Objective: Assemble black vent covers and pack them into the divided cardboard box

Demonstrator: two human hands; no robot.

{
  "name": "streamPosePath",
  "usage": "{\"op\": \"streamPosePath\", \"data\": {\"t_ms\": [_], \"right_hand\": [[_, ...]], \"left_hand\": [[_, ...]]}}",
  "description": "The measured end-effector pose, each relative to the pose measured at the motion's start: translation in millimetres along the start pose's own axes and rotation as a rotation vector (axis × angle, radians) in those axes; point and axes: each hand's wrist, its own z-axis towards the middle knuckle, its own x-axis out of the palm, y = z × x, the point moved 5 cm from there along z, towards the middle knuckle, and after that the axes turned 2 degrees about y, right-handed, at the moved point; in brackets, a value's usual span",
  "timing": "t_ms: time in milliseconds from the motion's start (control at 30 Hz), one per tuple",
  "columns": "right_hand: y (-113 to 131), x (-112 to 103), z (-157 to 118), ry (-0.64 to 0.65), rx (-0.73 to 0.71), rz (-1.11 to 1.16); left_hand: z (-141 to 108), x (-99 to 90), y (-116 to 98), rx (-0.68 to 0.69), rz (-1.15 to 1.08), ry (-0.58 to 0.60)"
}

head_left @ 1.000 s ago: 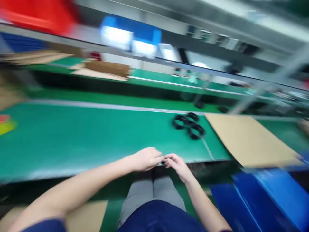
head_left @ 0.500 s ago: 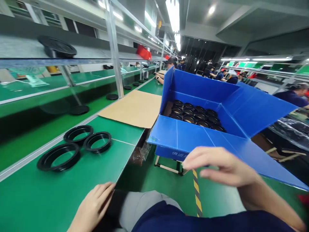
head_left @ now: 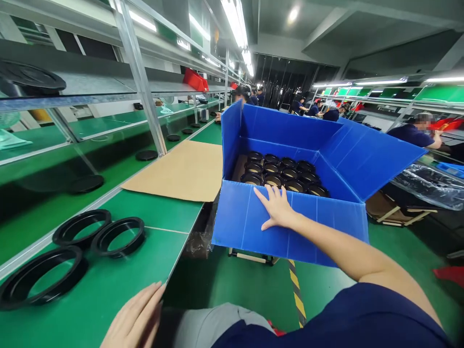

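Observation:
A blue corrugated plastic box (head_left: 290, 123) stands with its flaps folded outward and several black rings (head_left: 289, 173) in rows inside. My right hand (head_left: 278, 209) is over the box's near flap (head_left: 235, 217), its fingers spread and the tips at the fold beside the front row of rings. Nothing shows in that hand. My left hand (head_left: 134, 316) rests at the edge of the green table (head_left: 152, 251), fingers stretched out and holding nothing visible. Three loose black rings (head_left: 121, 237) lie on the table beyond it.
A brown cardboard sheet (head_left: 177, 171) covers part of the table beside the box. A metal post (head_left: 139, 72) carries the shelf at left, with black round parts (head_left: 147, 155) below it. Other people (head_left: 413, 130) sit at benches farther off.
My right hand has moved forward and left, from above the near flap to its fold, fingers now spread. The flap hangs lower. My left hand stays at the table edge while the view shifts.

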Motion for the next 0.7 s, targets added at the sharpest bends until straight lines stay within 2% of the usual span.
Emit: {"op": "streamPosePath", "data": {"t_ms": [67, 167, 267, 333, 433, 500, 600, 633, 700], "right_hand": [[4.5, 7.7, -6.3, -0.094, -0.008, -0.029], [-0.4, 7.7, -13.1, -0.135, -0.055, 0.021], [-18.3, -10.8, -4.6, -0.144, -0.137, 0.205], [-43.7, -31.4, 17.4, -0.163, -0.122, 0.408], [-96.3, -50.2, 73.9, -0.153, 0.117, 0.589], [-121.5, -41.2, 115.3, -0.006, 0.275, 0.666], [-128.1, -7.2, 156.6, 0.33, 0.398, 0.807], [-125.3, 1.3, 162.7, 0.382, 0.415, 0.804], [-115.7, 6.0, 166.1, 0.339, 0.395, 0.715]], "left_hand": [[48.1, 11.7, -19.6, 0.067, -0.042, 0.006], [112.8, 51.5, -50.5, 0.205, -0.045, 0.078], [145.2, 99.9, -65.4, 0.258, -0.01, 0.128], [150.9, 125.4, -64.4, 0.235, -0.007, 0.144], [149.4, 147.6, -57.3, 0.191, -0.022, 0.183], [147.4, 153.1, -54.1, 0.176, -0.034, 0.196], [144.2, 156.8, -53.6, 0.16, -0.033, 0.223], [143.2, 157.5, -54.3, 0.151, -0.036, 0.237], [141.6, 158.1, -57.1, 0.118, -0.06, 0.279]]}}
